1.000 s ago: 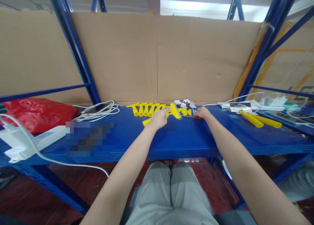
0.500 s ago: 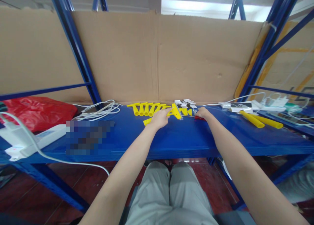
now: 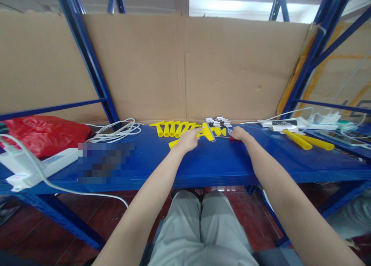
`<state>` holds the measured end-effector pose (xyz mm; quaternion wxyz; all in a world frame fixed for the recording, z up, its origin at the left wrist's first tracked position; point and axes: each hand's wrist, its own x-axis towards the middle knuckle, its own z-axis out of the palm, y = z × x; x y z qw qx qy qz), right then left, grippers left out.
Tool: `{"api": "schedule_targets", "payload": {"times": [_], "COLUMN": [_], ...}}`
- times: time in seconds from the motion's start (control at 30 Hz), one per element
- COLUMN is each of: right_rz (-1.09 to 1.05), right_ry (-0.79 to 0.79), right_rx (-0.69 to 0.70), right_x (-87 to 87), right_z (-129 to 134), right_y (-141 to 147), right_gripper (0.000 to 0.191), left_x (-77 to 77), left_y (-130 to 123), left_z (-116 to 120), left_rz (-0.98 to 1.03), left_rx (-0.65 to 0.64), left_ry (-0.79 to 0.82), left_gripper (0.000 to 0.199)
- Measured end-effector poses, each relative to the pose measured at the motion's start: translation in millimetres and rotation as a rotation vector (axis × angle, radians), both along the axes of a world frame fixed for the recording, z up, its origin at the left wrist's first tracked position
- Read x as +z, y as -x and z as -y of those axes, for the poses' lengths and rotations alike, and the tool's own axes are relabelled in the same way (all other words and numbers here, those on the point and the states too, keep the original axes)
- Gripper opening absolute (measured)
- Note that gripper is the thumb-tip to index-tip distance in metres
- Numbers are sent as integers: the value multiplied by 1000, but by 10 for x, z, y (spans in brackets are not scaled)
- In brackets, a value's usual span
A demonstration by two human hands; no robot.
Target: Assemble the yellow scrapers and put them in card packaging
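My left hand (image 3: pixel 189 140) is closed around the handle of a yellow scraper (image 3: pixel 207 132). The scraper's wide head, with a clear or metallic edge strip, points right, and its handle end (image 3: pixel 173 144) sticks out left of my fist. In my closed right hand (image 3: pixel 240 133) is a red-handled tool (image 3: pixel 234 138), mostly hidden by the fingers. A thin shaft seems to run from it toward the scraper's head, like a screwdriver. Small yellow pieces (image 3: pixel 220 132) and a dark blue printed item (image 3: pixel 230 130) lie between my hands. Behind my left hand several yellow scraper handles (image 3: pixel 169 129) stand in a row.
White-and-black small packs (image 3: pixel 218 121) lie by the cardboard wall (image 3: pixel 139 69). Two yellow tubes (image 3: pixel 307 141) and a white power strip (image 3: pixel 285 125) are at right. Left are coiled white cables (image 3: pixel 120 130), a red plastic bag (image 3: pixel 49 132) and another power strip (image 3: pixel 58 161).
Both hands stay nearly in place, with the scraper and the red-handled tool still held. The view has shifted very slightly.
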<state>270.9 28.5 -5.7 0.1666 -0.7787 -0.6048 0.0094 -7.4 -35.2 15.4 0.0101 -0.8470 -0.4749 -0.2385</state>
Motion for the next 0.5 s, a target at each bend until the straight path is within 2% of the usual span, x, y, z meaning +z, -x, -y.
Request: {"api": "schedule_targets", "payload": {"times": [0.13, 0.27, 0.33, 0.5], "right_rz": [33, 69, 45, -104], "right_ry": [79, -16, -144, -451], "right_rx": [-65, 20, 136, 533], "right_x": [80, 123, 121, 76], "right_z": [129, 225, 253, 312], "right_y": [108, 187, 253, 546], "right_gripper": [32, 23, 21, 16], "left_x": [-8, -28, -38, -47], "left_y": [2, 4, 5, 9], "left_z": [-12, -34, -43, -56], "left_rz": [5, 13, 13, -10], "left_rx": [-11, -13, -11, -19], "left_ry": [3, 3, 6, 22], "left_gripper": [51, 49, 49, 50]}}
